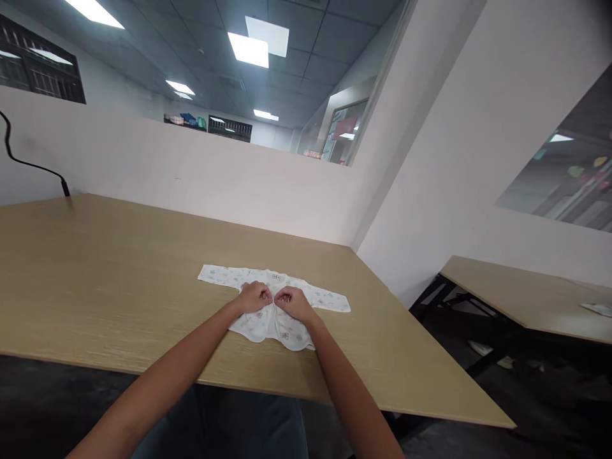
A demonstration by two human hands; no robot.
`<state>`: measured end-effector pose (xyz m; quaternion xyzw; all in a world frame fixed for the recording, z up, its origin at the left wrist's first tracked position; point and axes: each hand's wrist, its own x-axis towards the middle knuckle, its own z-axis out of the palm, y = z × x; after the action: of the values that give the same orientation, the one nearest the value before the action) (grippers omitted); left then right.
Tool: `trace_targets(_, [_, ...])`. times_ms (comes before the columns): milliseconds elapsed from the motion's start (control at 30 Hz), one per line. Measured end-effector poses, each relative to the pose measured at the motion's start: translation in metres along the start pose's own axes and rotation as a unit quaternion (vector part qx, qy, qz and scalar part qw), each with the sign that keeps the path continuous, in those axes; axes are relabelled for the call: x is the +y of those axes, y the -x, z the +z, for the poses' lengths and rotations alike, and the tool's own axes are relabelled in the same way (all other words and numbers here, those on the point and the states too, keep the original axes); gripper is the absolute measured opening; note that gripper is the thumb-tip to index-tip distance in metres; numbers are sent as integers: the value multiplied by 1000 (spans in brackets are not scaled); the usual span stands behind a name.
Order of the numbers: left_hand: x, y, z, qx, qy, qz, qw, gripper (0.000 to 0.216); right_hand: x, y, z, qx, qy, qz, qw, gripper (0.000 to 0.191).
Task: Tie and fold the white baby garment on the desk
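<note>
A small white baby shirt [224, 276] with a faint printed pattern lies flat on the wooden table [105, 274], its sleeves spread left and right. My left hand [254, 298] and my right hand [292, 303] meet at the middle of the shirt's front. Both have their fingers curled and pinched on the front opening edges, knuckles almost touching. The lower part of the shirt shows between and below my wrists.
A white partition wall runs behind the table, with a black cable [29, 164] hanging over it at the far left. A second wooden table [516, 296] stands to the right across a dark gap. The near table edge is close to my body.
</note>
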<state>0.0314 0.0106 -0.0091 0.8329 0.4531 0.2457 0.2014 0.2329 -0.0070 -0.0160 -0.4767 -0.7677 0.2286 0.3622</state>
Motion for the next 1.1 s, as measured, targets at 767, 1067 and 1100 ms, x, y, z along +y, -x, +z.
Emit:
trace_targets(767, [3,1,-1,4,19,-2,1000,16,-4,2,-3,-23,-26,36,999,18])
trace_targets(1067, [12,8,-8,7,-28,13,999,13,-4,0,-2,-28,-19,47,998,13])
trace_targets(1100, [13,8,-8,10,-36,14,999,12,-4,0,-1,-26,-20,50,998,13])
